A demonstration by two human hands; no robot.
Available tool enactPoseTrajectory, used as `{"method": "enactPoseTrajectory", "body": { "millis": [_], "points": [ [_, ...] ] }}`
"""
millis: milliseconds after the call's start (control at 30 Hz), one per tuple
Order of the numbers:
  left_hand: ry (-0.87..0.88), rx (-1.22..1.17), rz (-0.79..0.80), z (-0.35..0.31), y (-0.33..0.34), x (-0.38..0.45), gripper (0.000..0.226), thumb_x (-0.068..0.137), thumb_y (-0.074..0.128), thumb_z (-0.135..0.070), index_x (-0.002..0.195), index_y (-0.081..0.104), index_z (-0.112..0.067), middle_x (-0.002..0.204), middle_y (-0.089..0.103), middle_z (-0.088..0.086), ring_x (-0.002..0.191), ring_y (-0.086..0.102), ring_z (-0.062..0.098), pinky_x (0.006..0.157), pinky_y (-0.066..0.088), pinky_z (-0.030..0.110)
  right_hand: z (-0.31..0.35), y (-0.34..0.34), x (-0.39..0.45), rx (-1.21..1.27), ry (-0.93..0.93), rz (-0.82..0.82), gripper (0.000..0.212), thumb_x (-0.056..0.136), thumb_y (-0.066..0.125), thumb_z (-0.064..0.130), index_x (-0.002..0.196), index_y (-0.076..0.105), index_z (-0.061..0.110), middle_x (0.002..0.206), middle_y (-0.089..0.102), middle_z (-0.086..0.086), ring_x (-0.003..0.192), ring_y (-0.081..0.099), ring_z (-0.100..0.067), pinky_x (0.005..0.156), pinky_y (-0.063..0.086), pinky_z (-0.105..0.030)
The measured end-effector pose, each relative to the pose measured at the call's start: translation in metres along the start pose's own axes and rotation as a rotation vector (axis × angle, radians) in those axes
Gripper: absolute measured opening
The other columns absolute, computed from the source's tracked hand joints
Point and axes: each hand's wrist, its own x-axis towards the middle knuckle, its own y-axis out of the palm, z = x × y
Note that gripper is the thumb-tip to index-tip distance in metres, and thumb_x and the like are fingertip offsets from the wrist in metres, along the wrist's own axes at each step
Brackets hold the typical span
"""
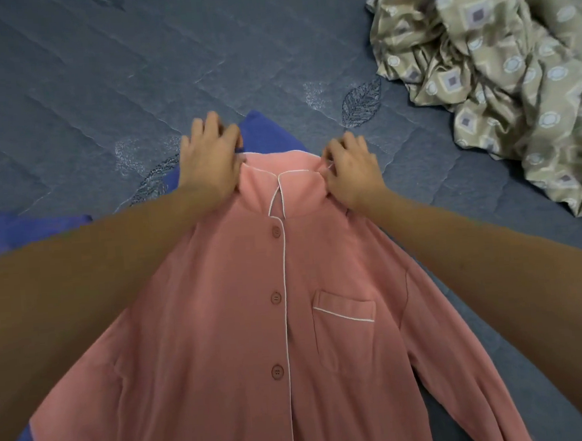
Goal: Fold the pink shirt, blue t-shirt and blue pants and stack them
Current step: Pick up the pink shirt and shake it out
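The pink shirt (283, 324) lies button-side up on the blue mattress (83, 80) (blue garment (263, 132) beneath). The left hand (209, 160) and right hand (351, 171) each grip a collar corner, fingers curled round it.

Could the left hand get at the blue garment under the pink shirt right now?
Probably yes. The left hand grips the pink shirt at its collar, and the blue garment lies uncovered right beside its fingers. It would have to let go of the collar first.
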Motion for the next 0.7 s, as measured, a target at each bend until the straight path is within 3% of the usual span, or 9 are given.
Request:
{"method": "enactPoseTrajectory", "body": {
  "millis": [100, 167, 233, 367, 600, 700],
  "points": [
    [0.136, 0.037, -0.145, -0.011, 0.0, -0.04, 0.03, 0.097, 0.049, -0.028, 0.125, 0.055, -0.018, 0.132, 0.051, 0.005, 0.115, 0.048, 0.029, 0.091, 0.036, 0.044, 0.019, 0.001, -0.03, -0.027, -0.105, -0.203, 0.025, 0.095, 0.052, 0.024, 0.119, 0.057, 0.017, 0.13, 0.051, -0.002, 0.115, 0.048, -0.024, 0.095, 0.042, -0.042],
    [0.201, 0.006, -0.051, -0.014, 0.009, -0.081, 0.047, 0.099, 0.046, -0.034, 0.142, 0.048, -0.015, 0.148, 0.045, 0.006, 0.132, 0.044, 0.027, 0.107, 0.033, 0.043, 0.029, 0.008, -0.058, 0.006, -0.19, -0.216, 0.037, 0.097, 0.051, 0.023, 0.133, 0.054, 0.014, 0.144, 0.049, -0.003, 0.126, 0.048, -0.024, 0.103, 0.039, -0.04],
    [0.187, -0.007, 0.07, -0.014, 0.024, -0.118, 0.062, 0.102, 0.041, -0.043, 0.154, 0.035, -0.01, 0.16, 0.033, 0.01, 0.148, 0.03, 0.028, 0.122, 0.021, 0.045, 0.031, 0.023, -0.085, 0.013, -0.206, -0.091, 0.052, 0.102, 0.043, 0.028, 0.151, 0.042, 0.011, 0.159, 0.039, -0.006, 0.145, 0.037, -0.023, 0.118, 0.03, -0.043],
    [0.168, 0.068, 0.142, -0.014, 0.042, -0.129, 0.07, 0.103, 0.029, -0.05, 0.159, 0.023, -0.01, 0.167, 0.02, 0.014, 0.155, 0.015, 0.029, 0.126, 0.012, 0.047, 0.024, 0.044, -0.104, -0.079, -0.174, 0.059, 0.062, 0.107, 0.024, 0.042, 0.164, 0.016, 0.017, 0.172, 0.014, -0.002, 0.159, 0.009, -0.017, 0.127, 0.015, -0.048],
    [0.139, 0.088, 0.125, -0.032, 0.032, -0.131, 0.068, 0.103, 0.025, -0.047, 0.16, 0.018, -0.01, 0.168, 0.013, 0.016, 0.156, 0.009, 0.03, 0.126, 0.01, 0.048, 0.023, 0.036, -0.118, -0.131, -0.124, 0.075, 0.061, 0.107, 0.02, 0.043, 0.164, 0.012, 0.021, 0.172, 0.012, -0.002, 0.159, 0.008, -0.019, 0.127, 0.013, -0.05],
    [0.325, 0.028, 0.097, -0.067, 0.025, -0.147, 0.069, 0.101, 0.034, -0.044, 0.159, 0.023, -0.008, 0.168, 0.017, 0.014, 0.156, 0.012, 0.029, 0.125, 0.015, 0.048, 0.007, 0.03, -0.141, -0.173, -0.121, 0.066, 0.062, 0.108, 0.022, 0.041, 0.164, 0.012, 0.019, 0.172, 0.011, -0.003, 0.159, 0.008, -0.023, 0.127, 0.014, -0.049]
  ]
}}
